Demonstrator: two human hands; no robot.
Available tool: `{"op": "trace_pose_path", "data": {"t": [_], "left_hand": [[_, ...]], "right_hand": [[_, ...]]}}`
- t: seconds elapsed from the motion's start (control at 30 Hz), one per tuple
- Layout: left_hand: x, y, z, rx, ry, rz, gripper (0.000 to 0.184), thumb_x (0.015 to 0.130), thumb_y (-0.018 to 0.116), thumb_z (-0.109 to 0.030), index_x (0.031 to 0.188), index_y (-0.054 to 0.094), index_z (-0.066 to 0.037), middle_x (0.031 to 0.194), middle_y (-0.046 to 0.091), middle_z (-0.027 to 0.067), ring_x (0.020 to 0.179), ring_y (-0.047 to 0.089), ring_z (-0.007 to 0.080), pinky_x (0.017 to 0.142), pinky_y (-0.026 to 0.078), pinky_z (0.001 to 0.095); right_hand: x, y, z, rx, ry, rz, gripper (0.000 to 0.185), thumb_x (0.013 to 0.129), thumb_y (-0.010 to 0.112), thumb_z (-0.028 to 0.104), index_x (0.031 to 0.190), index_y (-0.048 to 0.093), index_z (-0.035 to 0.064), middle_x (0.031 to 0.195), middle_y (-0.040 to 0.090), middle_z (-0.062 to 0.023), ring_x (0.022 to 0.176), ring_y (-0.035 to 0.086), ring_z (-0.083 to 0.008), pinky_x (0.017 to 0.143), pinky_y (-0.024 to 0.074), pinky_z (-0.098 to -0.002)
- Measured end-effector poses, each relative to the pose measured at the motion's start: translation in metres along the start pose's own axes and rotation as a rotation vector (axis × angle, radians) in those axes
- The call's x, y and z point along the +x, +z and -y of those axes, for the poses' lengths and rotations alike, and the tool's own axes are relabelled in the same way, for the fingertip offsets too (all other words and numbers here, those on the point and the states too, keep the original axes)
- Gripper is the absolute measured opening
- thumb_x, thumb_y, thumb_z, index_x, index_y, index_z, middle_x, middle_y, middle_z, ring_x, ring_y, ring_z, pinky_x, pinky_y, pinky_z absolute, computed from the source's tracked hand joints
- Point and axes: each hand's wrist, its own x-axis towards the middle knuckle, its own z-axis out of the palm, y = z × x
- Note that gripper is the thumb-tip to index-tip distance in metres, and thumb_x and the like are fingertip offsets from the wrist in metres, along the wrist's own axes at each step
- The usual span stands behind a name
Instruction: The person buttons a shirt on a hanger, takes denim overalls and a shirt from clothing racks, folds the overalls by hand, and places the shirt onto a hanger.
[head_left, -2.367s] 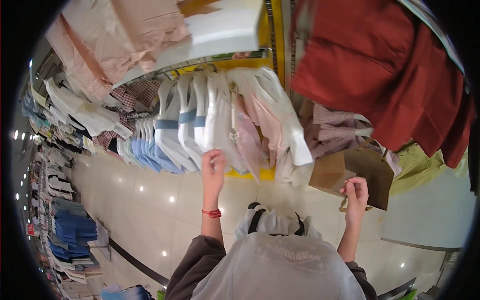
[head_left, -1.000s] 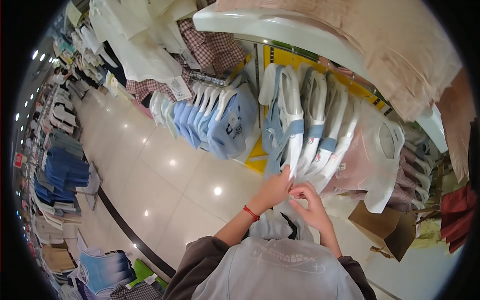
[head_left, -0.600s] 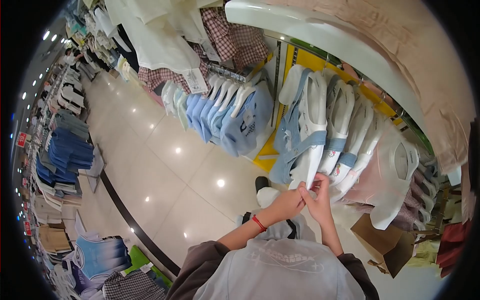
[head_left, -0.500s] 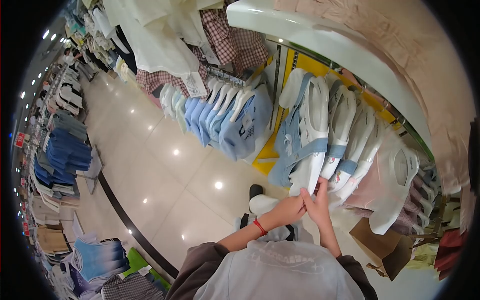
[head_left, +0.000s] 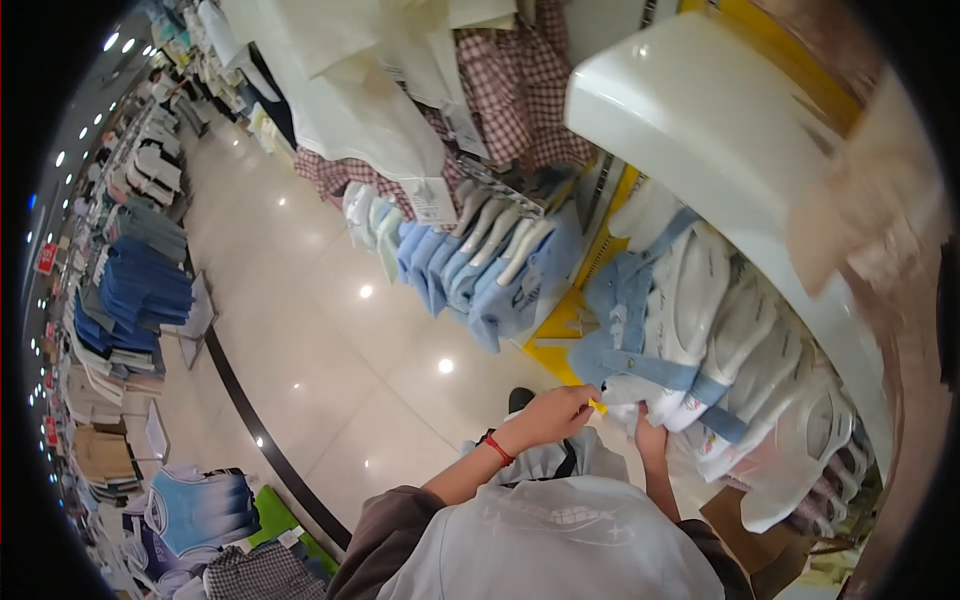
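My left hand [head_left: 560,412], with a red cord at the wrist, is closed with a small yellow item [head_left: 598,406] at its fingertips. My right hand [head_left: 650,432] is at the lower edge of a white garment with blue denim straps [head_left: 650,370]; the cloth partly covers its fingers. Both hands are beside this garment, which hangs at the front of a row of white garments [head_left: 740,330] on hangers.
Light blue tops [head_left: 500,290] hang left of the row. A white curved shelf [head_left: 700,120] juts out above. A brown paper bag [head_left: 745,525] sits low on the right. Clothing racks and stacked blue garments [head_left: 145,285] line the far left, across a tiled floor [head_left: 330,350].
The view has shifted, bringing the shelf nearer. My hands have moved apart from their joined position at the garment's edge, and a yellow item now shows at my left fingertips.
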Motion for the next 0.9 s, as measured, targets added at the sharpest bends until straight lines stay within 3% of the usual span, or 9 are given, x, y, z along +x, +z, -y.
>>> {"op": "trace_pose_path", "data": {"t": [0.1, 0.2, 0.43, 0.53, 0.6, 0.7, 0.77, 0.83, 0.9], "left_hand": [[0.003, -0.032, 0.015, 0.030, -0.075, -0.105, 0.015, 0.080, 0.051, -0.009, 0.094, 0.053, -0.002, 0.077, 0.058, 0.0120, 0.070, 0.058, 0.0264, 0.063, 0.045, 0.0349], [0.003, -0.048, 0.029, -0.019, -0.098, -0.209, 0.015, 0.080, 0.052, -0.008, 0.093, 0.052, -0.001, 0.079, 0.057, 0.0137, 0.071, 0.058, 0.0269, 0.063, 0.045, 0.0353], [0.007, -0.069, 0.062, -0.079, -0.080, -0.296, 0.014, 0.079, 0.054, -0.007, 0.091, 0.052, -0.001, 0.082, 0.055, 0.0145, 0.077, 0.056, 0.0277, 0.071, 0.044, 0.0354], [0.010, -0.088, 0.083, 0.065, -0.060, -0.313, 0.017, 0.080, 0.054, -0.007, 0.096, 0.053, -0.002, 0.093, 0.053, 0.0134, 0.088, 0.054, 0.0250, 0.076, 0.044, 0.0327], [0.010, -0.101, 0.115, 0.159, -0.013, -0.440, 0.020, 0.078, 0.058, -0.006, 0.097, 0.053, -0.004, 0.095, 0.052, 0.0119, 0.092, 0.052, 0.0256, 0.077, 0.043, 0.0328], [-0.001, -0.140, 0.141, 0.161, -0.059, -0.608, 0.021, 0.076, 0.059, -0.006, 0.097, 0.053, -0.004, 0.093, 0.051, 0.0127, 0.091, 0.051, 0.0276, 0.079, 0.042, 0.0342], [-0.011, -0.170, 0.170, 0.174, -0.107, -0.692, 0.023, 0.074, 0.059, -0.006, 0.096, 0.053, -0.003, 0.093, 0.051, 0.0147, 0.090, 0.050, 0.0298, 0.081, 0.041, 0.0354], [-0.019, -0.199, 0.204, 0.205, -0.181, -0.779, 0.026, 0.073, 0.060, -0.006, 0.097, 0.053, -0.003, 0.094, 0.051, 0.0153, 0.090, 0.050, 0.0302, 0.082, 0.041, 0.0351], [-0.021, -0.228, 0.234, 0.260, -0.236, -0.889, 0.030, 0.072, 0.061, -0.007, 0.100, 0.052, -0.002, 0.096, 0.051, 0.0161, 0.090, 0.050, 0.0314, 0.082, 0.041, 0.0360]], "right_hand": [[0.019, 0.001, 0.004, -0.097, -0.006, 0.128, 0.040, 0.088, 0.050, 0.023, 0.120, 0.047, -0.0002, 0.124, 0.047, -0.0194, 0.120, 0.039, -0.0311, 0.100, 0.0291, -0.0353], [0.040, 0.029, -0.042, -0.048, -0.099, 0.132, 0.036, 0.087, 0.049, 0.021, 0.117, 0.049, 0.0006, 0.119, 0.050, -0.0179, 0.115, 0.043, -0.0310, 0.097, 0.0329, -0.0359], [0.047, 0.082, -0.065, 0.012, -0.076, 0.077, 0.035, 0.087, 0.049, 0.019, 0.118, 0.048, 0.0022, 0.119, 0.051, -0.0149, 0.110, 0.047, -0.0295, 0.093, 0.0372, -0.0355], [0.035, 0.112, -0.075, 0.087, -0.055, 0.033, 0.034, 0.087, 0.049, 0.018, 0.118, 0.048, 0.0028, 0.118, 0.051, -0.0136, 0.108, 0.049, -0.0289, 0.091, 0.0391, -0.0354], [0.034, 0.138, -0.089, 0.056, -0.084, -0.001, 0.036, 0.088, 0.049, 0.018, 0.121, 0.046, 0.0038, 0.120, 0.050, -0.0120, 0.107, 0.049, -0.0279, 0.089, 0.0413, -0.0349], [0.028, 0.105, 0.009, 0.830, 0.475, 0.055, 0.041, 0.089, 0.051, 0.027, 0.124, 0.043, 0.0079, 0.115, 0.051, -0.0079, 0.105, 0.049, -0.0195, 0.087, 0.0423, -0.0341], [0.019, 0.115, -0.013, 0.750, 0.309, 0.035, 0.037, 0.089, 0.052, 0.028, 0.120, 0.046, 0.0104, 0.110, 0.052, -0.0061, 0.099, 0.051, -0.0184, 0.080, 0.0453, -0.0345], [0.017, 0.099, 0.032, 1.157, 0.642, -0.153, 0.029, 0.088, 0.052, 0.030, 0.112, 0.050, 0.0153, 0.102, 0.055, -0.0035, 0.088, 0.053, -0.0170, 0.071, 0.0464, -0.0341], [0.013, 0.085, 0.045, 1.272, 0.676, -0.161, 0.026, 0.088, 0.052, 0.031, 0.109, 0.051, 0.0161, 0.098, 0.056, -0.0017, 0.084, 0.053, -0.0162, 0.067, 0.0453, -0.0324]]}}
